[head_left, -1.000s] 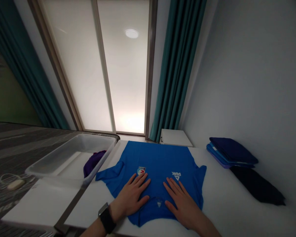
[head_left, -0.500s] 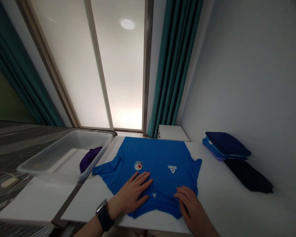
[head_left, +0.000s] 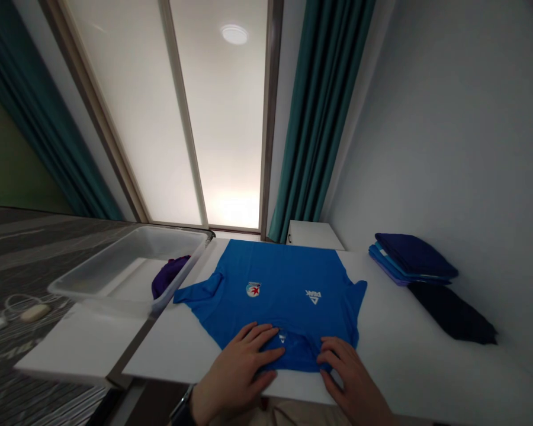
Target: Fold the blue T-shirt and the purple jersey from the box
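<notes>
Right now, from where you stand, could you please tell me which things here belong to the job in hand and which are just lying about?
In the job: left hand, right hand, blue T-shirt.
Just lying about: clear plastic tub, purple cloth, stack of folded blue clothes, black garment.

A white table (head_left: 430, 373) spans the lower frame, a blue T-shirt (head_left: 284, 284) laid flat at its centre with the hem folded up. At right, a stack of folded clothes (head_left: 411, 257) rests just above a dark garment (head_left: 453, 319), the two touching. A clear plastic bin (head_left: 173, 239) stands at left, just beside the shirt's sleeve.
</notes>
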The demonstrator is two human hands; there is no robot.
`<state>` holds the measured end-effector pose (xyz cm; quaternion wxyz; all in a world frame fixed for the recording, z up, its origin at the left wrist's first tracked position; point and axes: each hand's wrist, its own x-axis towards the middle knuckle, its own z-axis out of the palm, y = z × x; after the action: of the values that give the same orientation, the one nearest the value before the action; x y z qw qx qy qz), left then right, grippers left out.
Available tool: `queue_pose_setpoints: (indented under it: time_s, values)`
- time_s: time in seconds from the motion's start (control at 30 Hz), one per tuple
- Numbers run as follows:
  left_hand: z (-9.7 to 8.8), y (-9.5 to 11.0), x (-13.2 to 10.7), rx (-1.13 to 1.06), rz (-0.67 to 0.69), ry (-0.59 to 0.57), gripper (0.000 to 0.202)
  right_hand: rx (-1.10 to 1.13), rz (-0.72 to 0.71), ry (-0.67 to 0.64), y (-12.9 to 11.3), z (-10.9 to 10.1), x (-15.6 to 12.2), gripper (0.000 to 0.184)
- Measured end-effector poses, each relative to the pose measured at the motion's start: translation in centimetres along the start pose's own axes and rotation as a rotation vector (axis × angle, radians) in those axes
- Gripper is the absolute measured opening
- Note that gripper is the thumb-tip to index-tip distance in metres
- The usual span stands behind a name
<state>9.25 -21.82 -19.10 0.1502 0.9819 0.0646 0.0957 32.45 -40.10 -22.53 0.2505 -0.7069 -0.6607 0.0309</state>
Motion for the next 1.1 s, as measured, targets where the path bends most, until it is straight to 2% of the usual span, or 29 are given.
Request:
queue_pose_setpoints:
  time_s: [0.1,0.2,0.33,0.4,0.53,0.67,0.77,0.87,0.93,1.0,1.1]
  values:
    - [-0.3,0.0,-0.1,-0.004,0.013,-0.032,0.051,-0.014,-0.036,0.068,0.3,0.3,-0.1,0.014]
    - [-1.0,0.4,-0.1,-0.021,0.02,-0.046,0.045,-0.059,-0.117,0.131,0.3,0.2,-0.4,0.012]
    - [-1.7,1.0,-0.1,-0.1,-0.001,-0.008,0.035,-0.124,-0.299,0.217,-0.1,0.1,-1.2,0.013]
    - [-1.8,0.9,-0.1,-0.141,-0.033,0.038,0.035,-0.162,-0.33,0.248,-0.3,0.0,-1.7,0.014]
    - [-1.3,-0.2,0.3,-0.12,-0.079,0.124,0.04,-0.164,-0.276,0.258,-0.6,-0.3,-2.1,0.013]
    - [-0.5,-0.9,1.7,0.034,-0.113,0.119,0.048,-0.16,-0.104,0.338,-0.8,-0.4,0.3,0.025]
    - [0.3,-0.6,3.0,0.115,-0.126,0.119,0.049,-0.211,0.001,0.26,-1.4,0.5,3.7,0.035]
    - [1.6,-0.5,3.6,0.176,-0.148,0.119,0.05,-0.275,0.054,0.17,-2.4,2.7,6.3,0.05]
    - [2.5,-0.8,3.5,0.21,-0.16,0.114,0.054,-0.295,0.061,0.125,-3.0,4.3,6.9,0.057]
    - [3.1,-1.1,3.1,0.225,-0.153,0.114,0.056,-0.304,0.067,0.067,-3.6,5.5,6.7,0.054]
    - [3.3,-1.5,2.5,0.218,-0.131,0.098,0.056,-0.296,0.088,-0.038,-4.2,5.9,6.0,0.053]
